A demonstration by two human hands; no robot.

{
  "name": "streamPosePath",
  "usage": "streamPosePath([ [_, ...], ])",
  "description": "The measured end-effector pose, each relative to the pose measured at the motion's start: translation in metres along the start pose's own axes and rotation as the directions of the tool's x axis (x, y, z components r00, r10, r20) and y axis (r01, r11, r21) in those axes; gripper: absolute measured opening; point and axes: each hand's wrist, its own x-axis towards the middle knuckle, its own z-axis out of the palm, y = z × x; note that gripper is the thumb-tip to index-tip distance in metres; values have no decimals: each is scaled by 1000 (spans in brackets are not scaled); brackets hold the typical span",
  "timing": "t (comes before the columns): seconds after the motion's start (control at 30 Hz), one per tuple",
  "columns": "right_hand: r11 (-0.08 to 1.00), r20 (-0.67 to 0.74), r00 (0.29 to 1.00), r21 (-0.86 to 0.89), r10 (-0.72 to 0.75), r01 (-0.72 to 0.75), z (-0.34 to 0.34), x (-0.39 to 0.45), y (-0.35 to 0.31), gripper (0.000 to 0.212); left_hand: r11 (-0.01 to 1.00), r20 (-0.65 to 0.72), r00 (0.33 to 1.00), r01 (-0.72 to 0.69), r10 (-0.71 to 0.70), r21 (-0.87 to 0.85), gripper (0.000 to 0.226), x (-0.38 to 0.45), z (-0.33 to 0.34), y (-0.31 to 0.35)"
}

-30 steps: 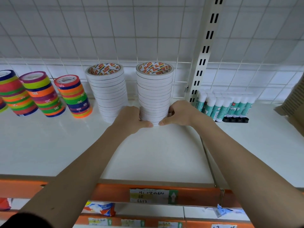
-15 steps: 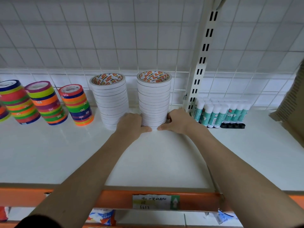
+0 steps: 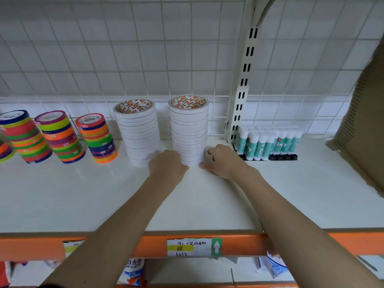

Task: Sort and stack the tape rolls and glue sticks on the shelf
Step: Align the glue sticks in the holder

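The tall stack of thin white tape rolls [image 3: 188, 129] stands just left of the white slotted metal post [image 3: 242, 80], its bottom squeezed by the curled left hand [image 3: 167, 165] and right hand [image 3: 223, 161], so a hard push could tip it.

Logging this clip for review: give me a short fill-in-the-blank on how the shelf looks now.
1. Both hands, left hand and right hand, grip the base of the ____ white tape stack.
2. The glue sticks stand to the ____ of the upright.
3. White tape stacks on the shelf: ____.

Missing words: right; right; two
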Motion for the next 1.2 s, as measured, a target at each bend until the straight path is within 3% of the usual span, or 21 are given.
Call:
streamPosePath([
  [0.13,998,-50,998,-65,-29,26,-7,-21,19,36,993,11,997,-81,80,83,40,-14,-7,24],
  [0.37,994,-248,966,-93,-73,51,-59,-54,75,21,982,0,988,-156,157,103,39,-10,-40,83],
  [0.57,980,-388,912,-187,-137,67,-98,-52,122,23,978,-113,972,-208,206,-9,36,3,-54,125],
  [0.7,976,-271,957,-216,-99,40,-111,-38,145,40,954,-122,951,-292,283,-68,49,15,-50,146],
  [0.83,966,-67,994,-251,-84,64,-117,-28,160,66,932,-51,933,-359,357,-49,83,28,-48,161],
  [0.93,960,-14,996,-265,-93,86,-116,-20,167,79,918,-23,919,-394,393,-48,98,39,-47,171],
  [1.07,956,-3,991,-264,-137,131,-107,-11,172,79,909,28,909,-415,417,-48,102,53,-41,180],
  [1.2,943,-71,983,-301,-170,141,-96,-8,177,80,907,48,906,-421,422,-20,88,56,-29,184],
])
